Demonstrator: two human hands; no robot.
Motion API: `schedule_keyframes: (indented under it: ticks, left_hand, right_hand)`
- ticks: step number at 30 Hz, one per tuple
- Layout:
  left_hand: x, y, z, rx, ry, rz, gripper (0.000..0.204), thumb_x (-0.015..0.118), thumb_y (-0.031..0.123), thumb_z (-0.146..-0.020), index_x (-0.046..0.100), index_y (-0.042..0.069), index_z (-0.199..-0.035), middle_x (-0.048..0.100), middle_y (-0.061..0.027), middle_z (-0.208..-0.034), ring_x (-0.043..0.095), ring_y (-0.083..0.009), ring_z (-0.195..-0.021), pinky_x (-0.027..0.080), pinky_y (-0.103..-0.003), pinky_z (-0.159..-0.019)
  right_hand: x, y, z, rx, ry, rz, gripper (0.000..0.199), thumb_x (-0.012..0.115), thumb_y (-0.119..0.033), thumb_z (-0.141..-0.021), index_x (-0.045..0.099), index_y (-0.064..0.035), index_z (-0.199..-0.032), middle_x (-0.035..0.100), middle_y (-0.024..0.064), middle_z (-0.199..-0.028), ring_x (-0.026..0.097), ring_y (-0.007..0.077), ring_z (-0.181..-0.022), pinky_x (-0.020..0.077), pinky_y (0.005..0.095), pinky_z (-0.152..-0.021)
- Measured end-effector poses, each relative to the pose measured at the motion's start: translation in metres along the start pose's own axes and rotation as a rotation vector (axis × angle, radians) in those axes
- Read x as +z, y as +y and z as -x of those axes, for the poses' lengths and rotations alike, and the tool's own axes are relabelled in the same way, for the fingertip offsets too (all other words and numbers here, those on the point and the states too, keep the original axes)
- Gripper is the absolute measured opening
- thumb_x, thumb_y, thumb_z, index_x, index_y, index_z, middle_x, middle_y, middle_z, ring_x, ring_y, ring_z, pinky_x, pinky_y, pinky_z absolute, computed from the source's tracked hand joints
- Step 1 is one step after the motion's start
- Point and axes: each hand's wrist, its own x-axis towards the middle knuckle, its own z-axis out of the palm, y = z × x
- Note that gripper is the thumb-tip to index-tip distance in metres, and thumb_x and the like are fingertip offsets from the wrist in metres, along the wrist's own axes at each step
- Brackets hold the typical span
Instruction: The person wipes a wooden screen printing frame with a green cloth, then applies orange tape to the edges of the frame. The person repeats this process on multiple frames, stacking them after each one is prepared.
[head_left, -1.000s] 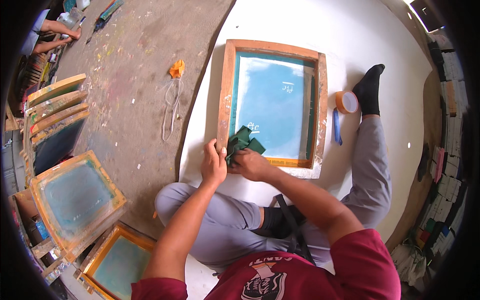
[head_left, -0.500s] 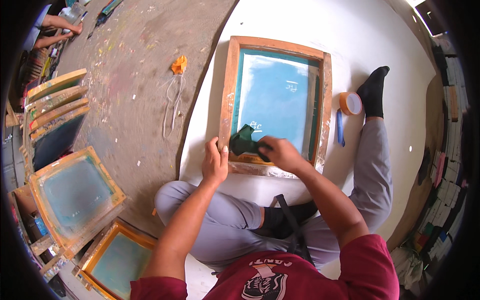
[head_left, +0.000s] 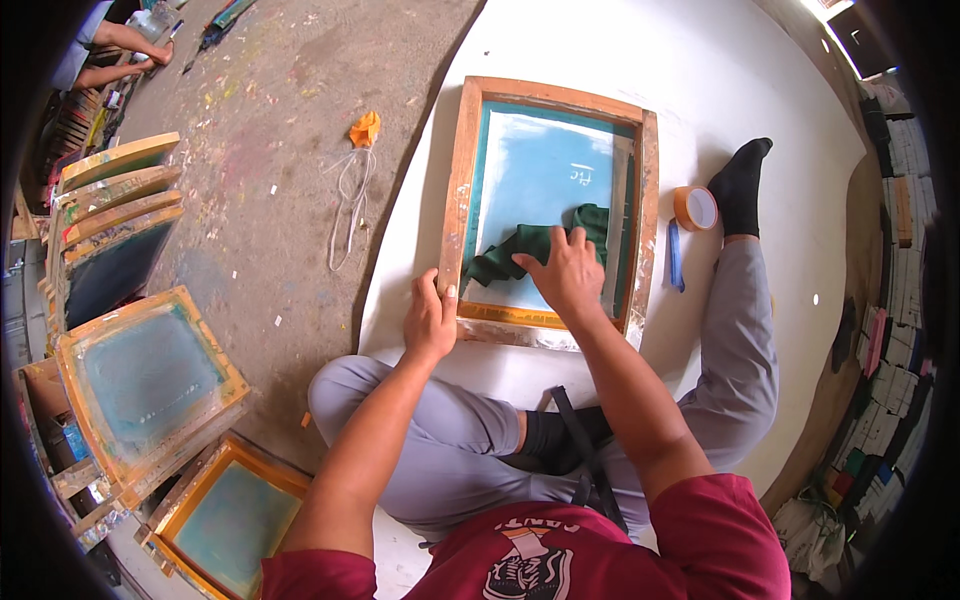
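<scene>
A wooden screen-printing frame [head_left: 462,190] with blue mesh [head_left: 530,150] lies flat before my crossed legs, small pale markings on its mesh. With my left hand [head_left: 431,320] I grip the lower part of its left bar, thumb on top and fingers round the outer side. Under my right hand [head_left: 570,278], a crumpled dark green cloth [head_left: 512,253] rests across the lower part of the mesh. The fingers press into the cloth, with the thumb stretched to the left; part of the cloth is hidden beneath the hand.
Right of the frame are a tape roll [head_left: 682,207] and a slim blue object [head_left: 676,260], near my black-socked foot [head_left: 740,190]. An orange crumpled thing [head_left: 365,130] with string lies on the stained floor. More screens [head_left: 150,375] stand at left. Another person's legs [head_left: 125,45] show far left.
My right hand has moved up and slightly right over the mesh, spreading the green cloth, which was bunched at the lower left corner. The left hand keeps its hold on the frame.
</scene>
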Motion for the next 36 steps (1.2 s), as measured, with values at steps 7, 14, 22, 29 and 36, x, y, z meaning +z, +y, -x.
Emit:
schedule_keyframes:
  ticks: [7,14,22,29,36]
  left_hand:
    - [0.0,-0.002,0.001,0.008,0.009,0.007,0.044,0.048,0.033,-0.11,0.04,0.005,-0.144,0.053,-0.0235,-0.135,0.061,-0.0486,-0.115,0.053,-0.056,-0.091]
    - [0.001,0.0,0.001,0.012,0.016,0.003,0.045,0.046,0.035,-0.111,0.04,0.004,-0.143,0.052,-0.0243,-0.136,0.061,-0.0484,-0.115,0.052,-0.056,-0.092]
    - [-0.001,0.0,0.001,0.005,0.005,-0.016,0.047,0.045,0.038,-0.112,0.04,0.004,-0.144,0.053,-0.0243,-0.135,0.06,-0.0487,-0.116,0.051,-0.056,-0.092]
    - [0.001,-0.002,0.0,-0.002,0.003,-0.024,0.047,0.046,0.037,-0.112,0.04,0.003,-0.144,0.053,-0.0249,-0.134,0.059,-0.0494,-0.116,0.051,-0.056,-0.092]
    - [0.004,-0.006,0.0,0.024,0.026,0.014,0.045,0.047,0.033,-0.111,0.041,0.003,-0.144,0.053,-0.0257,-0.134,0.059,-0.05,-0.116,0.051,-0.056,-0.093]
  right_hand:
    - [-0.001,0.037,-0.029,0.086,0.302,-0.286,0.012,0.064,-0.02,-0.099,0.068,-0.0088,-0.097,0.073,0.0173,-0.099,0.071,0.0412,-0.092,0.0559,0.0527,-0.08]
    - [-0.072,0.052,-0.023,-0.394,0.357,-0.467,0.023,0.061,-0.007,-0.094,0.076,-0.0062,-0.111,0.075,0.02,-0.1,0.074,0.0376,-0.092,0.0586,0.0452,-0.081]
    - [0.048,-0.044,0.057,-0.397,-0.491,-0.334,0.015,0.068,-0.013,-0.086,0.077,-0.0019,-0.088,0.074,0.0187,-0.097,0.07,0.0407,-0.1,0.0552,0.05,-0.092]
    - [0.058,-0.05,0.048,-0.544,-0.432,-0.516,0.016,0.072,-0.015,-0.083,0.075,0.0008,-0.082,0.072,0.0206,-0.09,0.071,0.0409,-0.094,0.0559,0.0503,-0.088]
    - [0.072,-0.041,0.037,-0.544,-0.476,-0.63,0.014,0.071,-0.011,-0.081,0.076,0.0002,-0.086,0.073,0.0211,-0.085,0.072,0.0412,-0.083,0.0573,0.0509,-0.079]
